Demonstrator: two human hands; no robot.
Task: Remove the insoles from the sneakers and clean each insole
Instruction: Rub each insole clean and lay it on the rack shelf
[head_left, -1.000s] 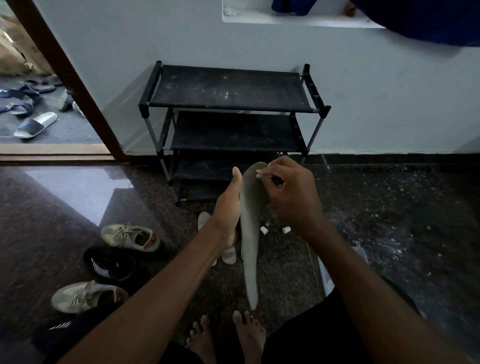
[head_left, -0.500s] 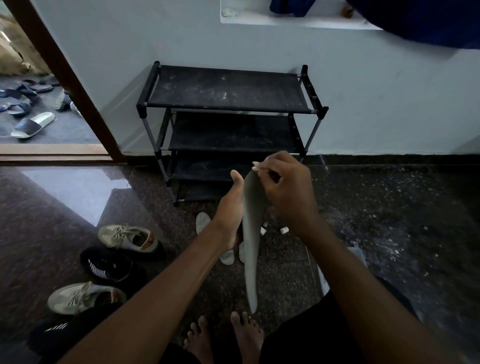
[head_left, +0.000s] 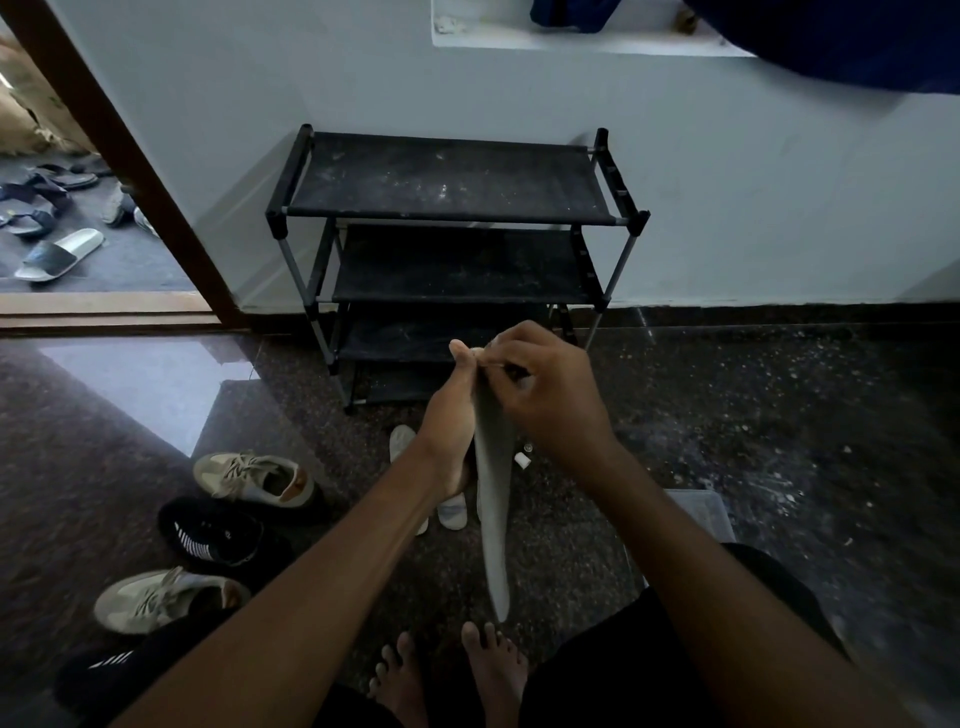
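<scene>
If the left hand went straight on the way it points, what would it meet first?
Likely a lower shelf of the shoe rack, though depth is unclear; the left hand grips the insole.

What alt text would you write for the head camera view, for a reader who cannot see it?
A person's left hand holds a long grey insole while the right hand, fingers curled, meets its top end. Behind stands a black shoe rack; beige and black sneakers lie on the dark floor at left.
</scene>
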